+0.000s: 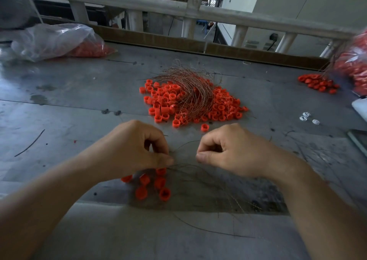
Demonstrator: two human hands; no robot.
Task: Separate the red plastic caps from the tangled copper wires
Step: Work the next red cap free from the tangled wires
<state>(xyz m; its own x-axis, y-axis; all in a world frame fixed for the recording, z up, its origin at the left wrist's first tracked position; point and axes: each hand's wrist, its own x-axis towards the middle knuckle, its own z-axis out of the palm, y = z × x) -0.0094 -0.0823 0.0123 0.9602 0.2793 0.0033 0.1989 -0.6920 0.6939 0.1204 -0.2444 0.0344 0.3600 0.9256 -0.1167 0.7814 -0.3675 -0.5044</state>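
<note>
**A:** Where are the person's hands?

**B:** Both are near, low over the table [69,101]. The left hand [137,150] pinches the near strands [184,165] between thumb and forefinger, just above a few loose caps [159,182]. Some of those caps look strung on the same strands. The right hand [224,152] has its fingers curled and its thumb pressed to the forefinger. The wire is too fine to tell whether it holds a strand.

**A:** And the bulk of the work?

**B:** It is farther off, mid-table. The main pile [224,109] of red caps lies there with the copper tangle [190,89] on top of it. A smaller heap [317,83] sits far right beside a bag of caps [355,65], and another bag [55,41] lies far left.

**A:** What could go wrong from here?

**B:** If the hands pull apart sharply, a thin strand could snap or slip from the pinch, leaving caps still threaded. The same jerk could flick the loose caps toward the near edge, which is close. Freed wire dropped near right, where stray strands [228,192] already lie, could catch fresh caps and knot up again. Reaching in and dragging the copper tangle would probably scatter the main pile.
</note>
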